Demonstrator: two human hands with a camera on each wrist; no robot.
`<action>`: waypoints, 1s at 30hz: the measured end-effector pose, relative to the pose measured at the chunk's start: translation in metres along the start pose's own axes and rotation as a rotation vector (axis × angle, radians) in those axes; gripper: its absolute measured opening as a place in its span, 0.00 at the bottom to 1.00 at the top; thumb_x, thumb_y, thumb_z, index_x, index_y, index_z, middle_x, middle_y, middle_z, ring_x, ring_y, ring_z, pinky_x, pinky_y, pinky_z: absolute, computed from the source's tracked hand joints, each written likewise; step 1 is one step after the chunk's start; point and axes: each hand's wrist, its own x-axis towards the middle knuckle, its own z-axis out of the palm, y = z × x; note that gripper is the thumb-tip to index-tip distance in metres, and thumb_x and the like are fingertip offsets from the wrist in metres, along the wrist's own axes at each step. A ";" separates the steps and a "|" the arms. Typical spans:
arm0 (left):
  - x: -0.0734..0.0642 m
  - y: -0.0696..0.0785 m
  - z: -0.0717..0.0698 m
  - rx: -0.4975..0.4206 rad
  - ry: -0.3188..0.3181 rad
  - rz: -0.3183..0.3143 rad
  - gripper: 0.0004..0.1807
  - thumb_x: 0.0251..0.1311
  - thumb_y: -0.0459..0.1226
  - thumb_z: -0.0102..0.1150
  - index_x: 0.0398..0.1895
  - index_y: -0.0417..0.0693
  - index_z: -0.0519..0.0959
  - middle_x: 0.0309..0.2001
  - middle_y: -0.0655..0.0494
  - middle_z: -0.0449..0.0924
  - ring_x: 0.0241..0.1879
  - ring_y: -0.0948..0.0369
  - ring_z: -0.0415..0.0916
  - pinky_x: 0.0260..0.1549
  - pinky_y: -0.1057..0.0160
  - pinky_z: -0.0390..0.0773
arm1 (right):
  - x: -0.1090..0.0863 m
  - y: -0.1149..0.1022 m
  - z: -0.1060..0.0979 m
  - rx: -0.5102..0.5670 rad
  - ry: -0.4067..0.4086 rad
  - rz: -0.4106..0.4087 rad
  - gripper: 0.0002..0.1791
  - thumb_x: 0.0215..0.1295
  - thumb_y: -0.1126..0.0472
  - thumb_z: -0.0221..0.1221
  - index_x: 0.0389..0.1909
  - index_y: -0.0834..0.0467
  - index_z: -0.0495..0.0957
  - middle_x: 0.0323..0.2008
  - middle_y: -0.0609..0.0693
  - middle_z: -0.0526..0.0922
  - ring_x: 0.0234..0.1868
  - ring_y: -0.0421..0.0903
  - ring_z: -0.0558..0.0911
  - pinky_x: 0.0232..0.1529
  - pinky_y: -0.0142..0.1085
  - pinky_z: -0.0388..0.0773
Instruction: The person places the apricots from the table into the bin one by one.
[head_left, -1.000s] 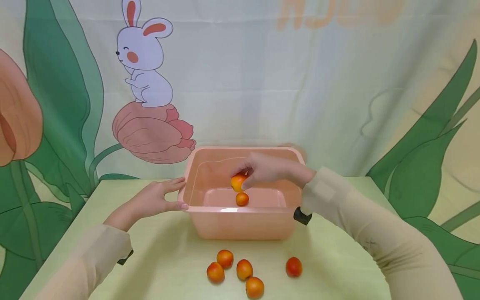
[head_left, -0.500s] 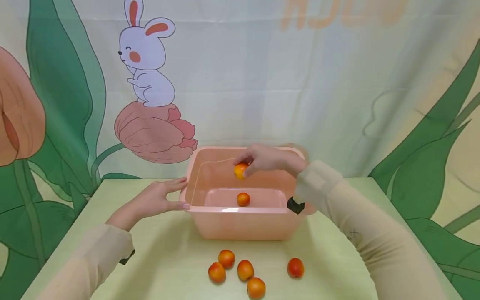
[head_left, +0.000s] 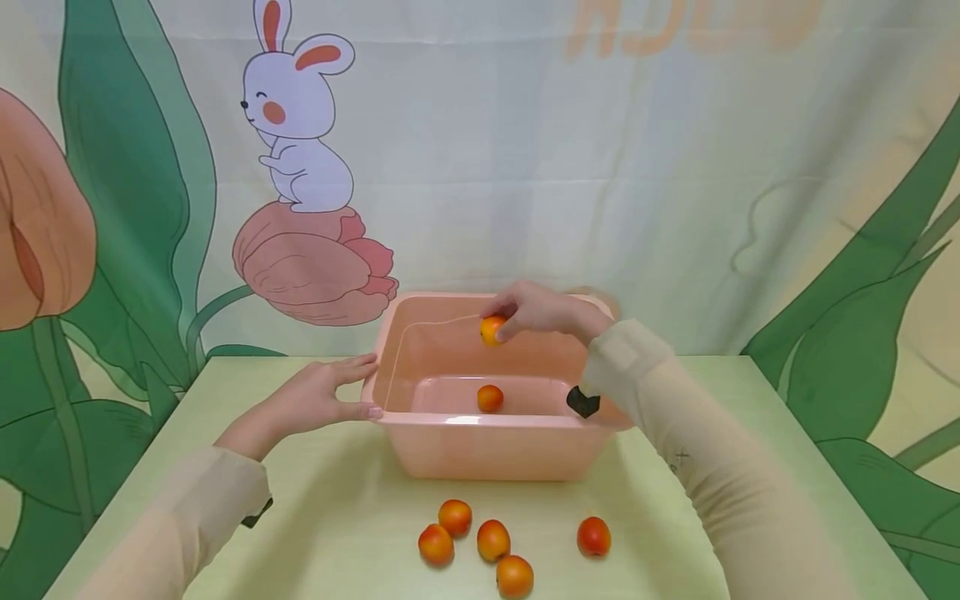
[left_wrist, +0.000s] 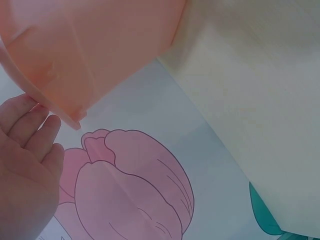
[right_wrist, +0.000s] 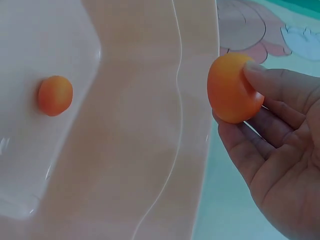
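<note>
My right hand [head_left: 538, 307] pinches an orange-red round fruit [head_left: 492, 330] between thumb and fingers, above the inside of a pink plastic tub [head_left: 495, 450]. In the right wrist view the held fruit [right_wrist: 234, 88] shows yellow-orange on top, with the thumb against its side. Another such fruit [head_left: 491, 398] lies on the tub's floor, apart from the held one. At the tub's left end, my left hand [head_left: 315, 397] touches the rim with fairly straight fingers, its thumb by the near corner. Fingertips [left_wrist: 35, 105] rest at the rim in the left wrist view.
Several more fruits lie on the pale green table [head_left: 315, 517] in front of the tub: a cluster with one fruit [head_left: 493, 541] near its middle, and a redder fruit [head_left: 594, 537] off to the right. A printed curtain [head_left: 525, 167] hangs behind the table.
My right hand has risen with the fruit, away from the one on the tub's floor, and shifted slightly right. My left hand has stayed at the rim.
</note>
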 end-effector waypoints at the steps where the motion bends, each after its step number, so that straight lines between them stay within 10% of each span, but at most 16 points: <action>1: 0.000 0.000 0.000 -0.001 0.000 0.000 0.47 0.40 0.62 0.59 0.63 0.47 0.61 0.65 0.52 0.58 0.64 0.48 0.55 0.58 0.44 0.60 | 0.001 0.002 -0.001 0.007 0.008 0.007 0.18 0.55 0.68 0.55 0.48 0.56 0.75 0.39 0.49 0.80 0.41 0.46 0.75 0.48 0.35 0.72; 30: -0.001 -0.002 -0.001 0.010 -0.001 0.015 0.48 0.40 0.62 0.59 0.63 0.47 0.60 0.65 0.52 0.58 0.64 0.48 0.55 0.58 0.44 0.60 | 0.020 0.051 0.001 0.177 0.097 0.161 0.23 0.55 0.63 0.57 0.55 0.55 0.71 0.51 0.47 0.76 0.56 0.47 0.68 0.62 0.46 0.59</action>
